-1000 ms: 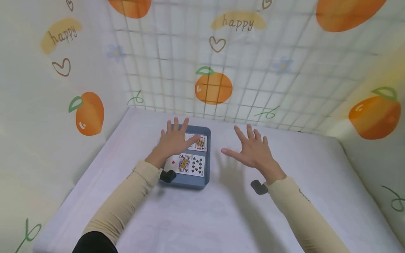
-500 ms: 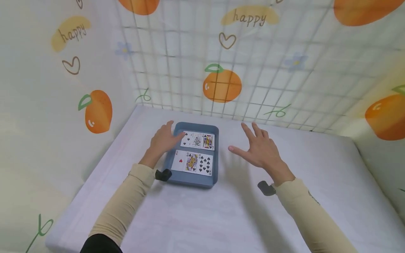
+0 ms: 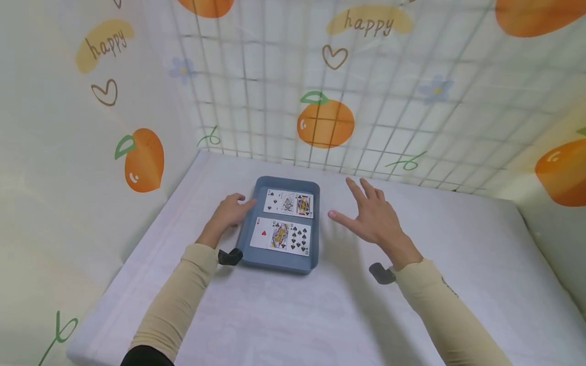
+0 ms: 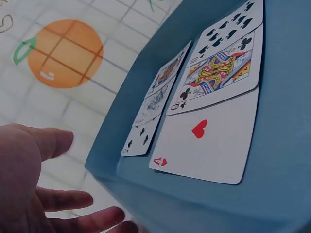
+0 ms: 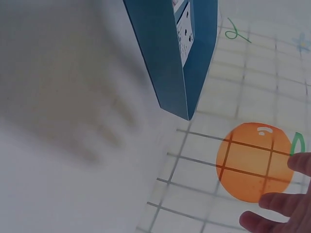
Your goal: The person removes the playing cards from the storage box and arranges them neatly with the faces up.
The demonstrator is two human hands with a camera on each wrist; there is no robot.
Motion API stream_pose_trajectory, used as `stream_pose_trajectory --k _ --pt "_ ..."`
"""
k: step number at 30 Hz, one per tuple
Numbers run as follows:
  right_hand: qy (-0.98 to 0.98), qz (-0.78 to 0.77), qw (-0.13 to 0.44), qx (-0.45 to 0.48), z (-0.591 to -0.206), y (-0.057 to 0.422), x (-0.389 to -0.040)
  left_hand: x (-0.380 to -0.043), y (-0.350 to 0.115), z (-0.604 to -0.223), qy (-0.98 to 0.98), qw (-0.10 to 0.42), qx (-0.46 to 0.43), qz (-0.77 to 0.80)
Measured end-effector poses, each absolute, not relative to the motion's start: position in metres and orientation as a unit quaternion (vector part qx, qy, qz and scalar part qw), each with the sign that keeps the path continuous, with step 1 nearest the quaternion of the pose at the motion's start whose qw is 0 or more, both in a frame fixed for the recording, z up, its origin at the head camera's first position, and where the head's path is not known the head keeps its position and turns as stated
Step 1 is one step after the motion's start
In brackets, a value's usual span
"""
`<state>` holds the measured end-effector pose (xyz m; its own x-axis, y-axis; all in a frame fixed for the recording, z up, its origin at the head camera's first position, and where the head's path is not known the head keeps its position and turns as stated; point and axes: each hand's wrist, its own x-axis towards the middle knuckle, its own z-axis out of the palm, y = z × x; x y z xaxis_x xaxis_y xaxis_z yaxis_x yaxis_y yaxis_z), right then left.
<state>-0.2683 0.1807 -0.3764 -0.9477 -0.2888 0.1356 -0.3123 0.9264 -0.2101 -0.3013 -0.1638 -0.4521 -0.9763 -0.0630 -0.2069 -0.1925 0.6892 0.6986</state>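
Observation:
A blue-grey tray (image 3: 279, 261) lies on the white-covered table, with two overlapping rows of playing cards in it. The near row shows an ace of hearts (image 4: 206, 153), a queen of clubs (image 4: 218, 73) and a ten of spades (image 4: 231, 29). In the far row (image 3: 288, 204) are a low black card, a joker-like card and a face card. My left hand (image 3: 226, 213) is beside the tray's left side, thumb toward the rim; contact cannot be told. To the right of the tray my right hand (image 3: 373, 216) hovers, fingers spread, holding nothing.
A wire grid (image 3: 393, 132) under a printed sheet stands behind the table, with an orange print (image 3: 326, 123) on it. A printed wall sheet (image 3: 55, 162) closes off the left side. Each wrist carries a small black camera, such as the right wrist's camera (image 3: 382, 273).
My left hand has moved left and down from over the tray to its left side, uncovering the cards. The right hand has barely moved; the head view has shifted slightly.

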Motion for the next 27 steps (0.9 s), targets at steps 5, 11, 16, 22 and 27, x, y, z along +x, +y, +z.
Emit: stream_pose_trajectory --k 5,11,16,22,27 --pt "-0.974 0.145 0.06 0.165 -0.381 0.175 -0.27 -0.301 -0.167 -0.459 0.887 0.125 -0.083 0.437" --pt "-0.959 0.194 0.071 0.196 -0.392 0.165 -0.275 -0.299 -0.176 -0.464 0.872 0.141 -0.078 0.463" --pt "-0.953 0.209 0.069 0.21 -0.394 0.158 -0.281 -0.302 -0.181 -0.466 0.854 0.152 -0.064 0.494" --pt "-0.951 0.204 0.046 0.226 -0.393 0.151 -0.297 -0.308 -0.182 -0.471 0.814 0.178 -0.067 0.549" --pt "-0.957 0.173 0.004 0.234 -0.393 0.141 -0.313 -0.309 -0.179 -0.472 0.806 0.186 -0.07 0.557"
